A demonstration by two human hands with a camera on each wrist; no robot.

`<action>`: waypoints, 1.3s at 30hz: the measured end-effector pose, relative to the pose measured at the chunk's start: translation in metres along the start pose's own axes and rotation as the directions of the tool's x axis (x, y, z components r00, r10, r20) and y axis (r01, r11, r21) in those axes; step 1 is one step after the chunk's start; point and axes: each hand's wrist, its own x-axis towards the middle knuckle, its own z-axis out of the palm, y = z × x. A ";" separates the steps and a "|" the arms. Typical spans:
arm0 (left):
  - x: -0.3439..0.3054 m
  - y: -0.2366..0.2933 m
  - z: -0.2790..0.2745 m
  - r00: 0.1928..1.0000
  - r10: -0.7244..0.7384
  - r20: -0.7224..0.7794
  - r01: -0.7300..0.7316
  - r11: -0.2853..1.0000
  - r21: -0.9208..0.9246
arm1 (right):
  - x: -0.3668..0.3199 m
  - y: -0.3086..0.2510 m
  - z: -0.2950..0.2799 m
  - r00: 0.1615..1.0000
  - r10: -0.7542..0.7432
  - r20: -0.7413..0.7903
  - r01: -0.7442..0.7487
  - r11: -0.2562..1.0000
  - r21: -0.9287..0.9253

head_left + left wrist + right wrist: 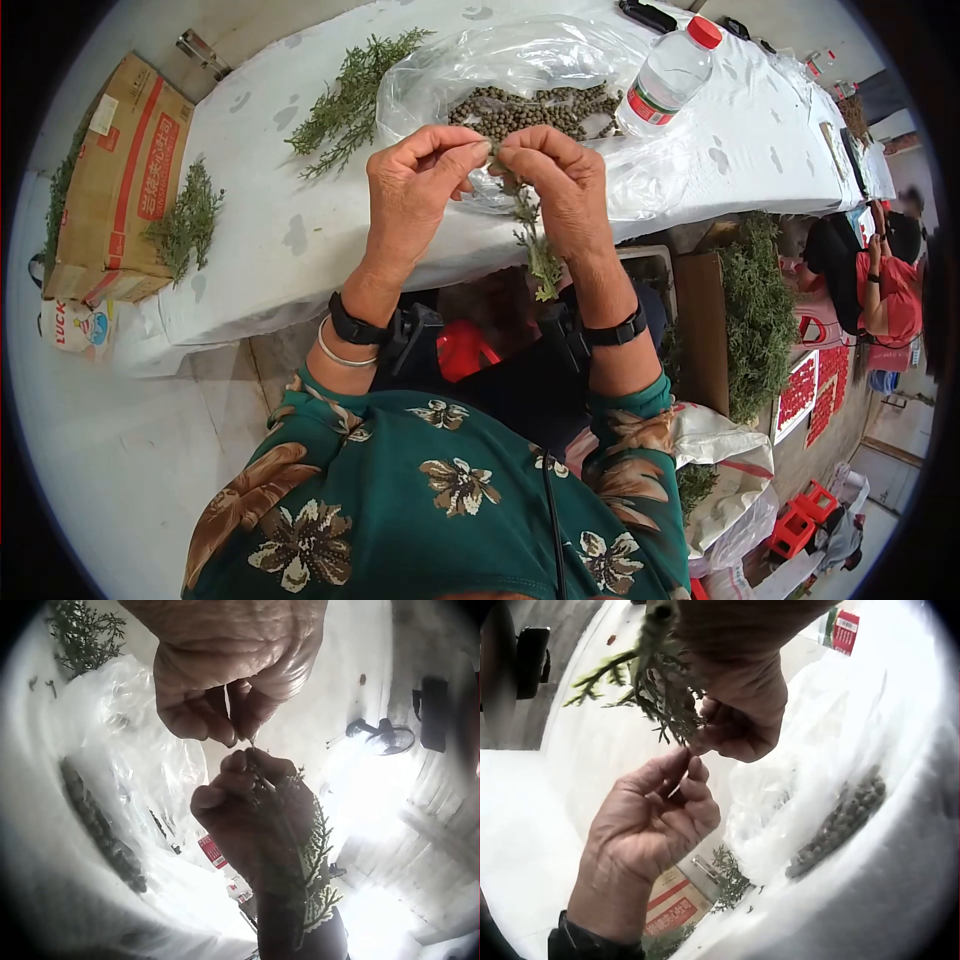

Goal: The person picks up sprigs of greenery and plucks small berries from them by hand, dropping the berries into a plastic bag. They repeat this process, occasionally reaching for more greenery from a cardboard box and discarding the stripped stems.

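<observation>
Both hands meet in front of a clear plastic bag point(430, 75) holding small round brown-green pods point(500, 112). A green sprig point(538, 245) hangs down from the right hand point(560, 185), whose thumb and fingers pinch its upper end. The left hand point(415, 190) has its thumb and index finger pressed together close to the right fingertips. In the left wrist view the fingertips of the left hand point(232, 667) nearly touch those of the right hand point(251, 817). Whatever lies between the left fingertips is too small to tell. The right wrist view shows the sprig point(660, 686) beside the right hand.
A water bottle point(672, 78) stands right of the bag. Loose sprigs point(355, 95) lie to its left, with a cardboard box point(125, 190) at the table's left end. More greenery point(757, 320) fills a box at the right. Another person point(885, 290) is farther right.
</observation>
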 end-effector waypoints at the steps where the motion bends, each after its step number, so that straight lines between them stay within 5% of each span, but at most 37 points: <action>1: 0.003 -0.004 -0.001 1.000 -0.001 -0.013 0.001 0.999 0.035 | 0.001 -0.003 -0.004 1.000 -0.004 -0.016 0.004 0.999 0.035; 4: 0.016 -0.016 -0.008 0.999 -0.002 -0.036 0.006 0.995 0.104 | 0.006 -0.016 -0.017 0.997 -0.025 -0.069 0.031 0.995 0.099; 7: 0.034 -0.031 -0.017 0.985 0.159 0.065 -0.172 0.906 0.387 | 0.005 -0.023 -0.030 0.989 -0.038 -0.142 0.061 0.985 0.162; 12: 0.062 -0.056 -0.018 0.947 0.203 0.248 -0.313 0.753 0.579 | 0.008 -0.025 -0.040 0.979 -0.071 -0.192 0.105 0.979 0.173; 15: 0.071 -0.070 -0.020 0.895 0.158 0.418 -0.446 0.370 0.815 | 0.007 -0.023 -0.042 0.977 -0.067 -0.200 0.103 0.979 0.174; 32: 0.067 -0.069 -0.024 0.937 0.034 0.348 -0.323 0.468 0.823 | 0.009 -0.010 -0.041 0.988 -0.108 -0.107 0.117 0.989 0.087; 36: 0.063 -0.063 -0.024 0.968 0.059 0.245 -0.229 0.614 0.756 | 0.009 -0.010 -0.039 0.991 -0.090 -0.101 0.096 0.994 0.052; 39: 0.056 -0.053 -0.021 0.940 0.308 0.146 -0.324 0.681 0.656 | 0.009 -0.009 -0.036 0.991 -0.097 -0.089 0.101 0.994 0.035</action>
